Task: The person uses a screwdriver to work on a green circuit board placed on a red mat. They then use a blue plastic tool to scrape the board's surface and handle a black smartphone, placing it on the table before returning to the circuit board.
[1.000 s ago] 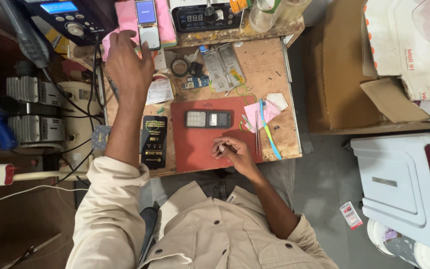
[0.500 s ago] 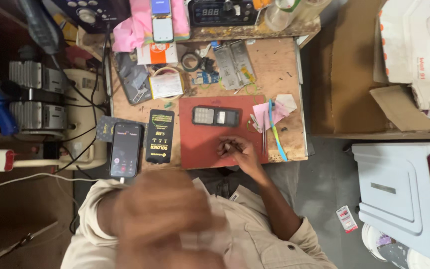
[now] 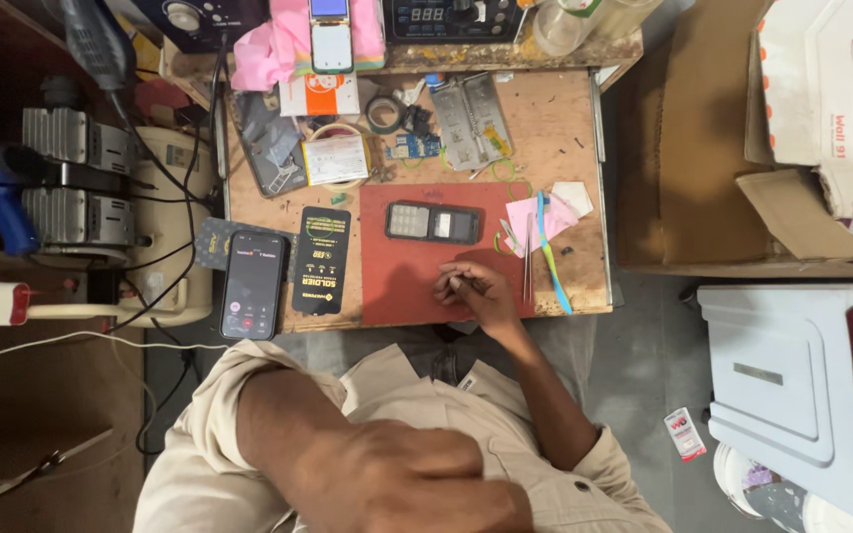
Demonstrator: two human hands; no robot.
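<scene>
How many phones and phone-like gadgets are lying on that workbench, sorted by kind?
Keypad phone on the red mat: 1
Touchscreen phones, one at the bench's front edge, one at the back on pink cloth: 2
Flat black packet beside the front phone: 1
Total: 4

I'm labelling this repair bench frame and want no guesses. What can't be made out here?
- Head view: whatever the right hand pinches on the red mat is too small and hidden by its curled fingers.
- The left hand is close, blurred and cut by the bottom edge; its grip is unreadable.
- The instrument at the back is cut by the top edge.
</scene>
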